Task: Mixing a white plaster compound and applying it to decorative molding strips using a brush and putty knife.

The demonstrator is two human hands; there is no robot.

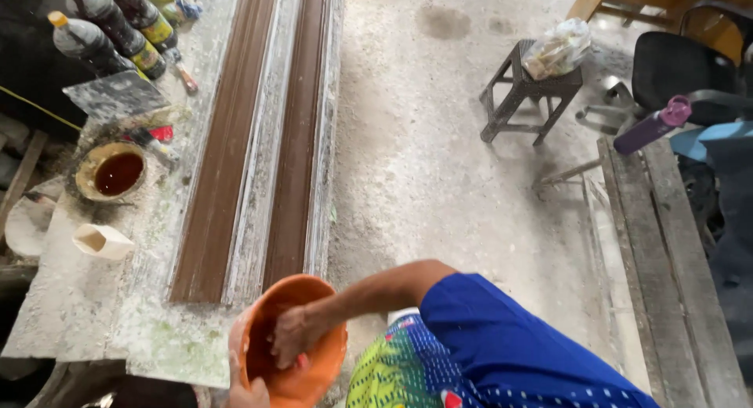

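Round orange plastic bowl (294, 341) at bottom centre, overhanging near edge of dusty white worktop (70, 298), tilted toward viewer

Left hand (249, 388) under bowl's near rim, fingers curled on rim, gripping it

Right hand (294, 333) reaches in from right, forearm crossing over rim; fingers bunched together inside bowl, what they hold not visible

Two long brown grooved wooden mouldings (227, 157) run away from bowl, lengthwise up worktop, near ends just beyond bowl's far rim

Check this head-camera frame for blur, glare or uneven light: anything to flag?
Head view: soft daylight, no hard shadows; the concrete floor looks pale and slightly washed out; the right hand inside the orange bowl is a little soft; the top-left corner by the dark bottles falls very dark; straight planks lean with wide-angle distortion.
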